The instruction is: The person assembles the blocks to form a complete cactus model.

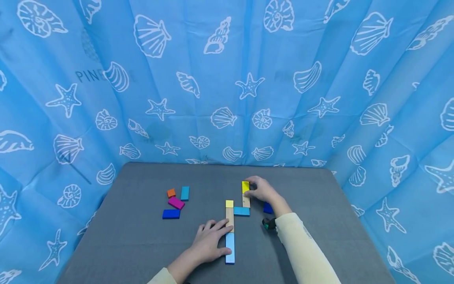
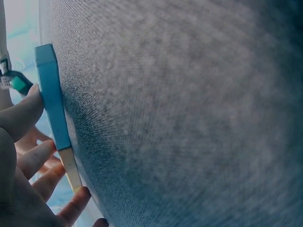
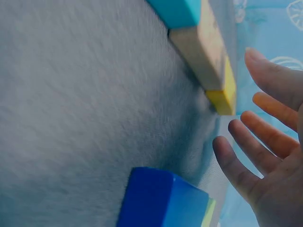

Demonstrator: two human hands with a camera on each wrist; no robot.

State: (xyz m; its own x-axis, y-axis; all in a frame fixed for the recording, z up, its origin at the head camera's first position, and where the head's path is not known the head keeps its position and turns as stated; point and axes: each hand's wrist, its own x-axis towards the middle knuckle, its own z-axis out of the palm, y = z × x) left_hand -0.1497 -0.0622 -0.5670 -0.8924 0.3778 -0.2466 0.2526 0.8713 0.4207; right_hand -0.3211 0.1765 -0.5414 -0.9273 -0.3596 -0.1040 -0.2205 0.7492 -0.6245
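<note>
Left grip (image 1: 210, 241): fingers spread, nothing clasped; the fingertips rest at a plain wood block (image 1: 229, 216), the thumb at a light blue block (image 1: 230, 240). A pale yellow block (image 1: 229, 203) continues that line ahead.

Right grip (image 1: 261, 190): fingers apart, nothing clasped. Just left of it lie a bright yellow block (image 1: 245, 186) and a second wood block (image 1: 246, 201); I cannot confirm contact.

CAUTION: Uneven thumb pressure could skew the left line. A sideways nudge from the right grip could open the yellow-wood seam and turn the cyan block (image 1: 241, 212) bridging the columns. A low sleeve (image 1: 301, 244) could sweep the dark blue block (image 1: 267, 208) beside the right wrist.

COUNT, blocks visible on the bench (image 1: 142, 244) from overhead: eleven.
- Beneath and ahead of left grip: three.
- Between grips, including the right column: three.
- Left of left grip, farther ahead: four (orange (image 1: 171, 193), teal (image 1: 185, 193), magenta (image 1: 176, 203), dark blue (image 1: 171, 214)).
- Beside right wrist: one.
</note>
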